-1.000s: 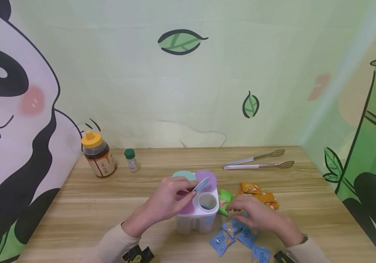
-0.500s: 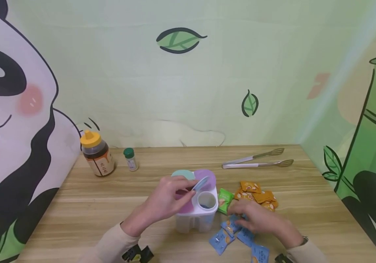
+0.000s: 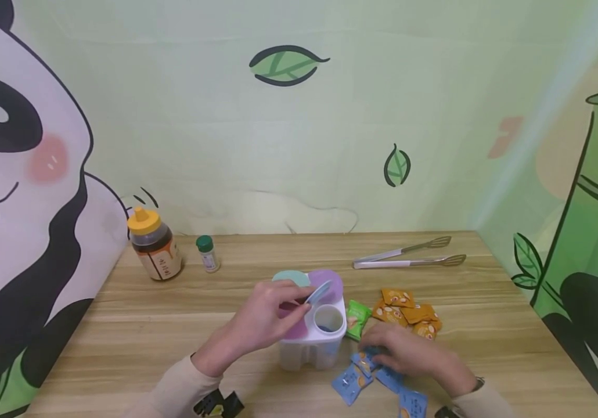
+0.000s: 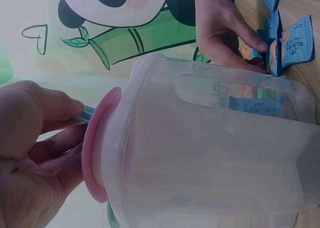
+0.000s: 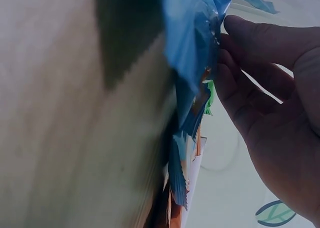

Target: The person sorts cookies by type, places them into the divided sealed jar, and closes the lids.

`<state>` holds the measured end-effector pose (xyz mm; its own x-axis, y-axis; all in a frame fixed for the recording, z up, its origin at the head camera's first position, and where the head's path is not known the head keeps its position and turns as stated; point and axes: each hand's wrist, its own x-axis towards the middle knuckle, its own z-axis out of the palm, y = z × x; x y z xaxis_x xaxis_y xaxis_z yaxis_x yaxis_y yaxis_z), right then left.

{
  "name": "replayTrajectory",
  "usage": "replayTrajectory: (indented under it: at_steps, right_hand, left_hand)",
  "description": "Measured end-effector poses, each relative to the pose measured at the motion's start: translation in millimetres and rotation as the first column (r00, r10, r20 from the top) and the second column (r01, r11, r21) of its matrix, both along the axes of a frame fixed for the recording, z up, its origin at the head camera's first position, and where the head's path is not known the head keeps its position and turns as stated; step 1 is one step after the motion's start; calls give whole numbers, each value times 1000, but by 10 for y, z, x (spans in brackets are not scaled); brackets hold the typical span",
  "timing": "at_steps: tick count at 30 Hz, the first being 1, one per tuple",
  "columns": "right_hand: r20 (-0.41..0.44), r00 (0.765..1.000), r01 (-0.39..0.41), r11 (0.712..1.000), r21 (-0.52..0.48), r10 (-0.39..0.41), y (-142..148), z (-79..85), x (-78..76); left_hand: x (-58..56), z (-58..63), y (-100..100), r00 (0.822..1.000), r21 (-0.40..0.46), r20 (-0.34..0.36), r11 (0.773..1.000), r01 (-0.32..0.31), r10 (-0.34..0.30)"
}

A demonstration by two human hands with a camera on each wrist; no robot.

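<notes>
My left hand (image 3: 265, 313) pinches a small light blue round lid (image 3: 318, 292) above a lidded, compartmented container (image 3: 309, 354). Its fingers also lie beside the pink lid (image 4: 96, 148) in the left wrist view. A round opening (image 3: 329, 319) stands uncovered at the container's near right. Through the clear wall, a blue packet (image 4: 257, 106) shows inside. My right hand (image 3: 403, 348) is at the pile of small blue snack packets (image 3: 352, 383), pinching one blue packet (image 4: 250, 53) between thumb and fingers.
A green packet (image 3: 357, 318) lies against the container's right side, with several orange packets (image 3: 409, 310) beyond. White-handled tongs (image 3: 409, 259) lie at the back right. A yellow-capped bottle (image 3: 157, 247) and a green-capped shaker (image 3: 208, 254) stand at the back left.
My right hand has lowered onto the blue packets and its fingers have closed in on one. The left hand keeps the light blue lid raised in the same place.
</notes>
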<state>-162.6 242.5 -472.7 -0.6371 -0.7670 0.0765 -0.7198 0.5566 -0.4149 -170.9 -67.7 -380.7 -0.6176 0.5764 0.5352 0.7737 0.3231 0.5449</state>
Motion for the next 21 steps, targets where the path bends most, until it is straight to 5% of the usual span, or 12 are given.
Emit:
replayTrajectory:
  at_steps: [10,21]
  right_hand:
    - [83,996,22,998,52,-26,-34,1,-19]
    - [36,999,7,994,111,-11,-91,10,-20]
  left_hand:
    - [-3,-6,-2,1000,4,0,1000,6,-6]
    - [-6,-11,-3,1000,-15,-2,1000,-2,2]
